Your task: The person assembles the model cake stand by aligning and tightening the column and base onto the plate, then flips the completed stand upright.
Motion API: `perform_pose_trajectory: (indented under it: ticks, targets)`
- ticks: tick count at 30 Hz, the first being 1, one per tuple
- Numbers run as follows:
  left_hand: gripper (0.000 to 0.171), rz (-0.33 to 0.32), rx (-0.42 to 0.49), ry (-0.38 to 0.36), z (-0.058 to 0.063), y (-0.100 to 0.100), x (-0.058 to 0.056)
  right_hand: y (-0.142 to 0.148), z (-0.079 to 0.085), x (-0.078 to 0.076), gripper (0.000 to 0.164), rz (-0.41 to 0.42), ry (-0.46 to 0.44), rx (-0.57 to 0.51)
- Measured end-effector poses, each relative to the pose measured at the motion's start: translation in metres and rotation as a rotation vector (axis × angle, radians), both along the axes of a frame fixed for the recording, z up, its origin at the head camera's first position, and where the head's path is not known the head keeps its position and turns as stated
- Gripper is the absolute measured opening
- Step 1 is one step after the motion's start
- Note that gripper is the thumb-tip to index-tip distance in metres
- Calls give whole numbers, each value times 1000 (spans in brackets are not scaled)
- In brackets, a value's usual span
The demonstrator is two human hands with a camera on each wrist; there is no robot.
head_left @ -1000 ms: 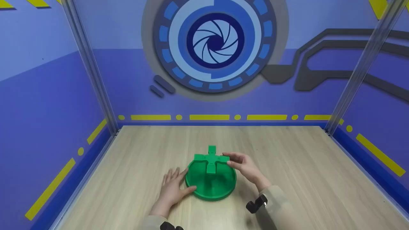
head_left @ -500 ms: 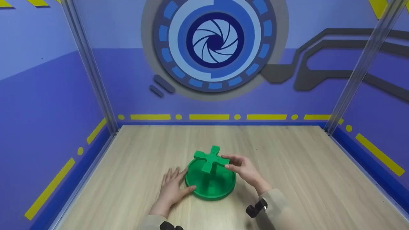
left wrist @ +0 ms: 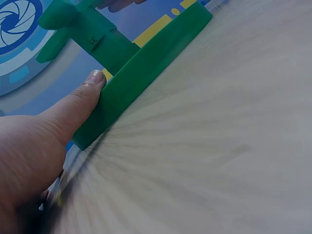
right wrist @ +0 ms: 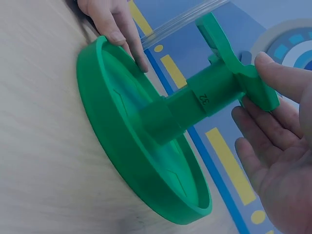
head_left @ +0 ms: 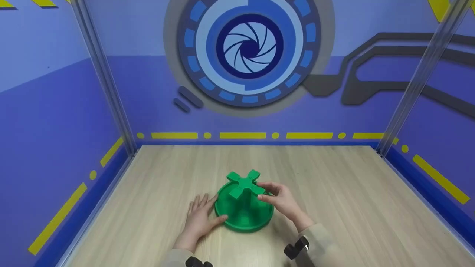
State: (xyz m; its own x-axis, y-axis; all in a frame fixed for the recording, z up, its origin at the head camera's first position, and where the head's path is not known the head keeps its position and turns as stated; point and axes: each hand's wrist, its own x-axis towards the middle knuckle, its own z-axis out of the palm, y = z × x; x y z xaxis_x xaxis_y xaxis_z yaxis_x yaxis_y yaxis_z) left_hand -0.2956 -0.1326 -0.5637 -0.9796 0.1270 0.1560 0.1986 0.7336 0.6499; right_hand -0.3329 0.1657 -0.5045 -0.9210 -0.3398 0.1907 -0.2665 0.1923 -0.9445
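Note:
A round green dish [head_left: 245,227] stands on the wooden table with a thick central stem [right wrist: 183,107] rising from it. Dark numerals mark the stem, "32" in the right wrist view. On top sits a green four-armed cross handle [head_left: 245,183]. My right hand [head_left: 284,200] pinches one arm of it, thumb on one side and fingers on the other. At the dish's left side, my left hand [head_left: 200,220] lies with fingers spread and straight, its thumb [left wrist: 80,100] resting against the rim. Its fingers are mostly hidden in the left wrist view.
The pale wooden table [head_left: 167,170] is enclosed by blue printed walls [head_left: 148,92] at the back and both sides. Clear corner posts [head_left: 105,74] stand at the rear corners. Black camera mounts [head_left: 297,247] sit on both wrists.
The cross handle has turned clockwise, from arms square to the view to a diagonal X. My right hand has moved slightly toward me with it. The left hand and dish stay put.

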Motion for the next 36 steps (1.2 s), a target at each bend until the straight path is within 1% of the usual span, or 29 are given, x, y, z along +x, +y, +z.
perform_pose_trajectory:
  ticks: [7,14,21,31,36]
  targets:
    - [89,10,1,-3,-2,-1,-2,-3,-1,3,43,-45,54,19]
    - [90,8,0,-6,-1,0,-2,-5,-1,4,40,-58,67,0]
    - [92,10,-11,-4,-1,1,-3,-7,-2,5,39,-80,48,-20]
    - [93,21,-19,-15,-1,2,-3,-13,-3,10,37,-157,5,-19]
    - [93,25,-24,-15,-2,2,-2,-16,-3,14,38,-165,1,-42]
